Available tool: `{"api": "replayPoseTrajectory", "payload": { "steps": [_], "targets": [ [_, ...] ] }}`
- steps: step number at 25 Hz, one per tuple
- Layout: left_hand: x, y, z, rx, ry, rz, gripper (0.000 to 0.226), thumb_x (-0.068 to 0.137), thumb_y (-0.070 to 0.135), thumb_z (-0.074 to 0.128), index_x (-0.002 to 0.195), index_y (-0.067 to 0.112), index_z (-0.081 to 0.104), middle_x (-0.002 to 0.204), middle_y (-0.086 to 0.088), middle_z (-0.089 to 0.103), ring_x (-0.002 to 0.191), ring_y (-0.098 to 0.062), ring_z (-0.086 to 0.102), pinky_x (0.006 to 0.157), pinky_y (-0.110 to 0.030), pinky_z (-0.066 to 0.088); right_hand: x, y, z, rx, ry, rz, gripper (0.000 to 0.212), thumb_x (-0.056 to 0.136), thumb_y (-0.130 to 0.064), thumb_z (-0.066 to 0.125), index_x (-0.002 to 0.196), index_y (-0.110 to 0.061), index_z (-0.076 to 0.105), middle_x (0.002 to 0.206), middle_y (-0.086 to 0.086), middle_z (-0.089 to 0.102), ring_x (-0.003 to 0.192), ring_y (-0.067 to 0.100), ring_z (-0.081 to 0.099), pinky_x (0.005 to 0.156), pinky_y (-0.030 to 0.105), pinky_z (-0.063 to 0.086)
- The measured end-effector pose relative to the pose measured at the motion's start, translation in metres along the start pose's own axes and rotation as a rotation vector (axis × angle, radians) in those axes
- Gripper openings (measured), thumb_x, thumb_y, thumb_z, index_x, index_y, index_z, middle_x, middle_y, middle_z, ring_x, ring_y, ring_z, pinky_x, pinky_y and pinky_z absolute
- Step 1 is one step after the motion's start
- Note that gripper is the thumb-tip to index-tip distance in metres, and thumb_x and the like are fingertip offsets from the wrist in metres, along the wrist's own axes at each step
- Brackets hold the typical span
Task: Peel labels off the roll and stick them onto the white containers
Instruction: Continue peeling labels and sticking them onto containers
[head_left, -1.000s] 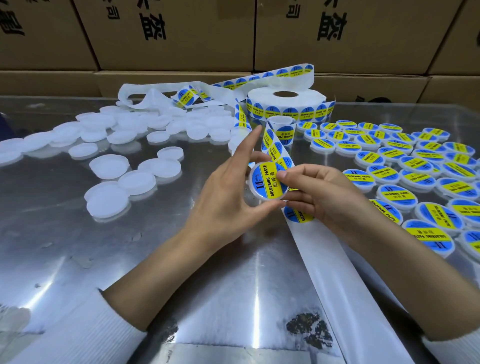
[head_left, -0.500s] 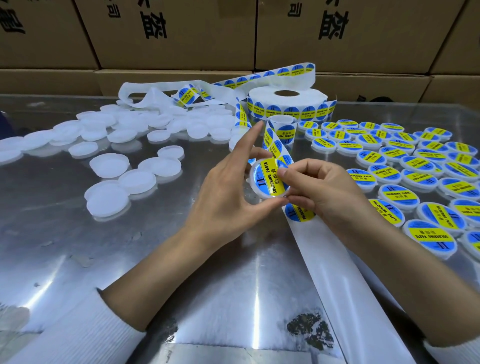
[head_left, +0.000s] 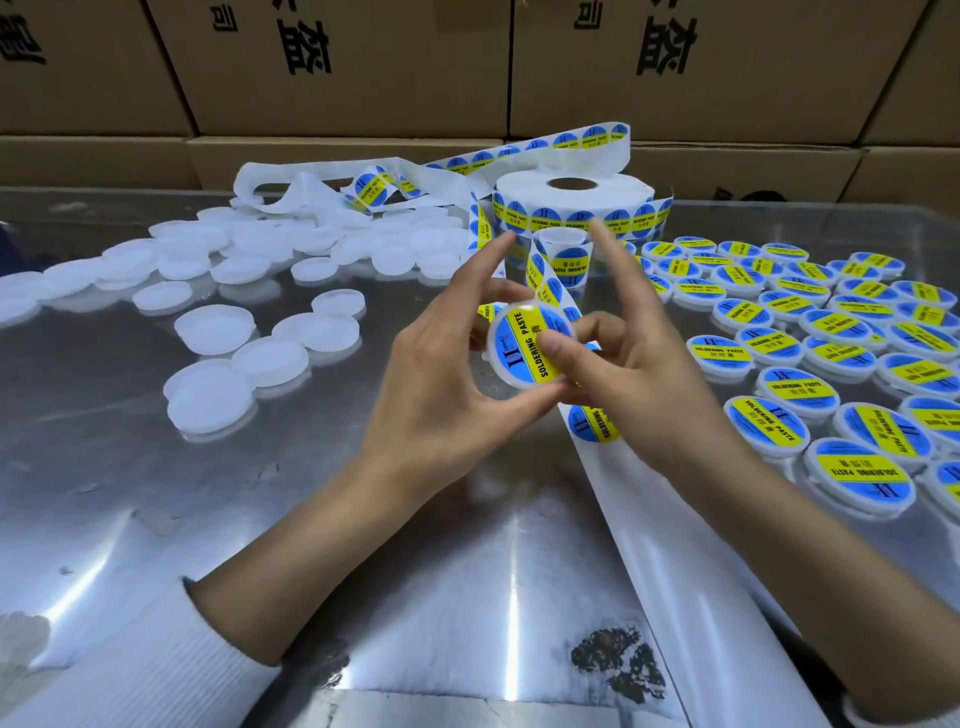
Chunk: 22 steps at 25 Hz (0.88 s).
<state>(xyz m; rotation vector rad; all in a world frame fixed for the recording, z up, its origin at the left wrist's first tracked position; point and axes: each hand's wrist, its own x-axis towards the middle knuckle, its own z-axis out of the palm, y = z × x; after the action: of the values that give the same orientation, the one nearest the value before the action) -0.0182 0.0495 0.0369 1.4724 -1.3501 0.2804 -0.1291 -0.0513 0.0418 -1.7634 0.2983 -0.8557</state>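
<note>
Hands: left (head_left: 441, 384) grips round white container (head_left: 530, 345); right (head_left: 628, 374) thumb presses glossy label (head_left: 519, 338).

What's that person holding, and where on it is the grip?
A small round white container. The left hand grips its rim between thumb and fingers; the right hand's thumb presses the label on its face.
</note>
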Motion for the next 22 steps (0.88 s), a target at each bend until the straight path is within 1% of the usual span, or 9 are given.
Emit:
{"api": "replayPoseTrajectory", "payload": {
  "steps": [1, 3, 5, 7, 8, 10, 13, 18, 22],
  "targets": [
    [0.000, 0.001, 0.000, -0.005, -0.011, 0.000, 0.088, 0.065, 0.025, 0.086, 0.138, 0.010, 0.040, 0.108, 0.007, 0.062, 0.089, 0.003, 0.060, 0.081, -0.013, 0.047, 0.001, -0.001, -0.001, 0.056, -0.019, 0.052, 0.066, 0.086, -0.016, 0.066, 0.131, -0.049, 0.031, 0.068, 0.000, 0.057, 0.065, 0.011, 0.057, 0.064, 0.027, 0.055],
    [-0.002, 0.004, 0.000, -0.036, -0.048, -0.003, 0.089, 0.064, 0.023, 0.085, 0.139, 0.011, 0.039, 0.109, 0.005, 0.062, 0.087, 0.001, 0.060, 0.082, -0.016, 0.048, -0.001, -0.003, -0.001, 0.108, -0.070, 0.163, 0.063, 0.073, -0.031, 0.071, 0.127, -0.041, 0.040, 0.082, -0.004, 0.069, 0.073, 0.008, 0.065, 0.067, 0.023, 0.056],
    [-0.003, 0.006, 0.002, -0.044, -0.085, 0.018, 0.090, 0.062, 0.015, 0.085, 0.140, 0.011, 0.038, 0.111, 0.003, 0.062, 0.088, -0.001, 0.060, 0.083, -0.019, 0.048, -0.005, -0.002, 0.002, 0.131, -0.170, 0.201, 0.040, 0.065, -0.036, 0.073, 0.103, -0.030, 0.062, 0.085, -0.006, 0.070, 0.075, 0.005, 0.066, 0.067, 0.020, 0.055],
    [-0.005, 0.009, 0.003, -0.029, -0.091, 0.043, 0.088, 0.064, 0.014, 0.086, 0.139, 0.009, 0.039, 0.112, 0.002, 0.063, 0.092, -0.003, 0.060, 0.086, -0.023, 0.049, -0.006, -0.005, 0.006, 0.223, -0.174, 0.235, 0.017, 0.067, -0.037, 0.071, 0.080, -0.026, 0.070, 0.070, -0.007, 0.067, 0.066, 0.007, 0.066, 0.060, 0.018, 0.053],
    [-0.005, 0.010, 0.003, -0.025, -0.084, 0.047, 0.087, 0.065, 0.016, 0.085, 0.139, 0.009, 0.040, 0.113, 0.002, 0.063, 0.096, -0.005, 0.061, 0.088, -0.025, 0.049, -0.006, -0.007, 0.006, 0.261, -0.143, 0.265, 0.016, 0.070, -0.041, 0.066, 0.075, -0.027, 0.071, 0.067, -0.007, 0.066, 0.062, 0.007, 0.067, 0.056, 0.017, 0.052],
    [-0.004, 0.012, 0.004, -0.021, -0.074, 0.046, 0.086, 0.067, 0.024, 0.085, 0.138, 0.008, 0.040, 0.113, 0.002, 0.063, 0.103, -0.010, 0.061, 0.092, -0.033, 0.048, -0.004, -0.007, 0.006, 0.218, -0.056, 0.329, 0.035, 0.077, -0.058, 0.052, 0.073, -0.031, 0.074, 0.066, -0.005, 0.069, 0.060, 0.010, 0.068, 0.055, 0.020, 0.053],
    [-0.004, 0.012, 0.005, 0.007, -0.122, 0.076, 0.074, 0.072, 0.027, 0.081, 0.134, 0.005, 0.047, 0.119, -0.003, 0.063, 0.111, -0.016, 0.060, 0.096, -0.037, 0.047, -0.002, -0.002, 0.007, 0.034, 0.072, 0.417, 0.056, 0.085, -0.072, 0.031, 0.072, -0.039, 0.074, 0.072, 0.001, 0.073, 0.070, 0.015, 0.070, 0.066, 0.033, 0.056],
    [-0.006, 0.011, 0.012, 0.180, -0.314, 0.191, 0.046, 0.090, 0.022, 0.057, 0.131, 0.002, 0.052, 0.141, -0.011, 0.047, 0.136, -0.028, 0.037, 0.112, -0.036, 0.032, -0.003, -0.006, 0.008, 0.144, 0.149, 0.438, 0.054, 0.088, -0.070, 0.028, 0.067, -0.045, 0.072, 0.066, -0.005, 0.073, 0.060, 0.011, 0.070, 0.049, 0.024, 0.052],
    [-0.006, 0.009, 0.011, 0.155, -0.230, 0.242, 0.038, 0.084, -0.006, 0.062, 0.121, 0.003, 0.063, 0.128, -0.010, 0.059, 0.122, -0.024, 0.055, 0.100, -0.043, 0.047, 0.000, -0.001, 0.006, 0.161, 0.164, 0.426, 0.065, 0.096, -0.056, 0.030, 0.052, -0.028, 0.069, 0.042, -0.002, 0.052, 0.037, 0.011, 0.049, 0.047, 0.023, 0.042]
  ]
}}
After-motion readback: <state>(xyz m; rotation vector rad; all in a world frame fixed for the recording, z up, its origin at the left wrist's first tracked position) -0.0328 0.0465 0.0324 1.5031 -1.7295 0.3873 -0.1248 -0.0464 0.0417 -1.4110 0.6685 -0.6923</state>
